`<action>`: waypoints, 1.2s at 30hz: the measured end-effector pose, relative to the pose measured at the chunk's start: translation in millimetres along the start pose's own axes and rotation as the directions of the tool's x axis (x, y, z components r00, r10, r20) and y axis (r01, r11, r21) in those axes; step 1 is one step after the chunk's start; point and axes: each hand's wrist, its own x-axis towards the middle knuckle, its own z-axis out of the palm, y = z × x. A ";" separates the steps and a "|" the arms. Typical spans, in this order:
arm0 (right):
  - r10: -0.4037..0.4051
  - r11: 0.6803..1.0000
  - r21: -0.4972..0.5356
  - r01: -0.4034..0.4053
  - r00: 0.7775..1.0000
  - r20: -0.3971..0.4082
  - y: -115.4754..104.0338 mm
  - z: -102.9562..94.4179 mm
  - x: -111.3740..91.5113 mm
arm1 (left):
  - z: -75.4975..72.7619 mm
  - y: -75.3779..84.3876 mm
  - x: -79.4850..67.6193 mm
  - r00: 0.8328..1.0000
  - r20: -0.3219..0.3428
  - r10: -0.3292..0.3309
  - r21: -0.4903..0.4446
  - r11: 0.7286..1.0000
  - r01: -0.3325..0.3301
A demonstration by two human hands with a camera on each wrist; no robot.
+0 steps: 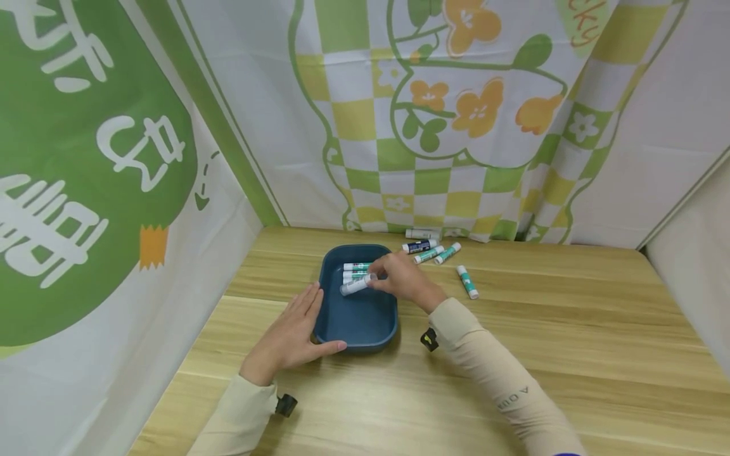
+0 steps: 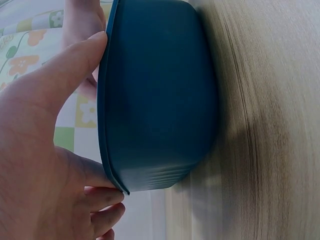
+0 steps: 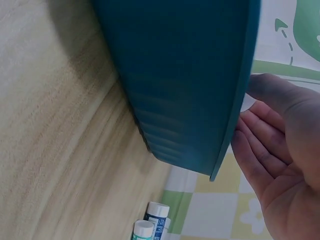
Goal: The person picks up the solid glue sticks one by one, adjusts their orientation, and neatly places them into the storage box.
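A dark blue rectangular bin (image 1: 356,320) sits on the table. My right hand (image 1: 402,277) is over its right rim and pinches a white glue stick (image 1: 356,285) by one end, tilted inside the bin. Beneath it, green-and-white glue sticks (image 1: 356,266) lie side by side at the far end, partly covered by the held one. My left hand (image 1: 291,332) rests against the bin's left rim, fingers straight and thumb along the near edge. In the left wrist view, thumb and fingertips touch the rim (image 2: 103,115). The bin wall hides most of the held stick in the right wrist view.
Right of the bin, a navy glue stick (image 1: 420,246), a white one (image 1: 423,234) and green-and-white ones (image 1: 429,255) lie near the curtain (image 1: 424,183). Another green-and-white glue stick (image 1: 467,282) lies apart, farther right on the wooden table (image 1: 559,329).
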 end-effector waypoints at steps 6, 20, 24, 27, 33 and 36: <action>0.026 1.000 -0.013 -0.025 0.999 0.034 -1.5 1.5 1.8 | -0.2 0.2 -0.5 1.000 -0.008 0.003 0.006 1.000 -0.003; 0.062 0.970 -0.243 -0.023 0.986 0.153 -5.5 7.7 7.5 | -2.6 3.1 -1.8 1.000 -0.008 -0.003 -0.003 1.000 0.003; 0.095 0.947 -0.320 -0.032 0.978 0.183 -4.4 11.5 9.3 | -1.8 3.2 -1.7 1.000 -0.007 -0.003 -0.002 1.000 0.003; 0.103 0.927 -0.373 -0.024 0.976 0.193 -3.5 14.2 10.5 | -0.7 2.8 -1.3 1.000 -0.006 -0.005 -0.002 1.000 0.005; 0.117 0.913 -0.408 -0.024 0.972 0.205 -4.3 16.7 14.3 | 0.1 2.4 -0.7 1.000 -0.003 -0.004 0.003 1.000 0.004; 0.129 0.905 -0.424 -0.031 0.970 0.204 -4.6 18.0 16.6 | -0.9 2.5 -0.6 1.000 -0.007 -0.001 0.005 1.000 0.001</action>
